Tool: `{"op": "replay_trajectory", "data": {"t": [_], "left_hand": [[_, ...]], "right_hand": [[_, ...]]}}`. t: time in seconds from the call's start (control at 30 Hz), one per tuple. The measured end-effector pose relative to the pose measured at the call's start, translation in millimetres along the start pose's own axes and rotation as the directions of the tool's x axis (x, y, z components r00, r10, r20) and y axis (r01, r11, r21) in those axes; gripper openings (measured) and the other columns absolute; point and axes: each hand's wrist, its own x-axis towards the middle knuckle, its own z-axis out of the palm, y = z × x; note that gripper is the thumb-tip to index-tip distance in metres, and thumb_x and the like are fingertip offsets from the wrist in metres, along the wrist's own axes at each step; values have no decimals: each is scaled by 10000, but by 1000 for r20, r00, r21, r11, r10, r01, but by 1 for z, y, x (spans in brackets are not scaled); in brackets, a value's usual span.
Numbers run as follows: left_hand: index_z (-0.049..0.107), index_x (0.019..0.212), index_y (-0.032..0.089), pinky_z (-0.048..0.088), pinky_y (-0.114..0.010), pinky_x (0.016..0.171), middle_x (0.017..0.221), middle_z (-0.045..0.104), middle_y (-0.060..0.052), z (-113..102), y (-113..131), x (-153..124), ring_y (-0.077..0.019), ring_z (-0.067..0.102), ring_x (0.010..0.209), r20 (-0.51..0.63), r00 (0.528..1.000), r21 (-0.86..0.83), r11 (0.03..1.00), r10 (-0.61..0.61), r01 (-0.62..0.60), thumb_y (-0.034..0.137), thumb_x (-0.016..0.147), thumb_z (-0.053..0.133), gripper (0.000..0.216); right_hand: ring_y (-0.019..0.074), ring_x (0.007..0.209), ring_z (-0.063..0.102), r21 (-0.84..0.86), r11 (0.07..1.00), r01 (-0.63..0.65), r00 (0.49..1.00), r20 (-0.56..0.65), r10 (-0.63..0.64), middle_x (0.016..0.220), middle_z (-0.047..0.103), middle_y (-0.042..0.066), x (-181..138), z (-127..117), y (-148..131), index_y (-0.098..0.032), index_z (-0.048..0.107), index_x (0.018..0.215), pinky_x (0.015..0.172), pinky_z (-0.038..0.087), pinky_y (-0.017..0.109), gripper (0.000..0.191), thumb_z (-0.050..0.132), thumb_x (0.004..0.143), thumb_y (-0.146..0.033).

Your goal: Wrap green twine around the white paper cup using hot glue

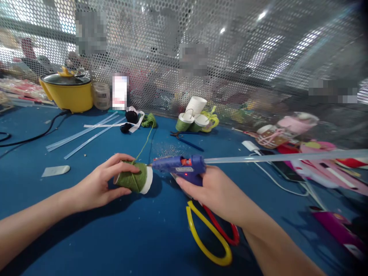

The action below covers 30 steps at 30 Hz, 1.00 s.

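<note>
Blue felt bench top, with a perforated metal screen behind it.

Grip, left: my left hand has thumb and fingers closed around a paper cup that lies on its side on the felt.

Grip, right: my right hand is wrapped around the handle of a blue glue gun. Its indicator is lit red, and a long clear glue stick projects from the rear. The nozzle tip touches, or very nearly touches, the cup at the edge of the wrapping. I cannot tell whether glue is coming out.

Progress, judged from the cup: green yarn covers most of the wall. A white band at the end nearest the nozzle is bare. One strand runs uncut from the cup back to the green skein. The wrapping looks mostly done. The bare band, fixing the end and the cut look outstanding.

Close under my right wrist lie scissors with yellow and red handles. Far left are spare glue sticks. Near the screen stand green-wrapped cups.
</note>
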Motion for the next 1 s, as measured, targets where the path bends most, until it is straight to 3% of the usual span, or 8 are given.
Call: {"op": "replay_trajectory", "data": {"t": [1.0], "left_hand": [[517,1108,231,443,-385,887,1212,441,-101,-1,-1,0,-243,487,1076,6,1000,16,1000,12,-12,195,803,555,310]], "right_hand": [[182,625,585,86,994,65,997,-46,-61,643,639,7,-3,-1,1,-184,651,789,561,467,263,162,523,747,-274]]}}
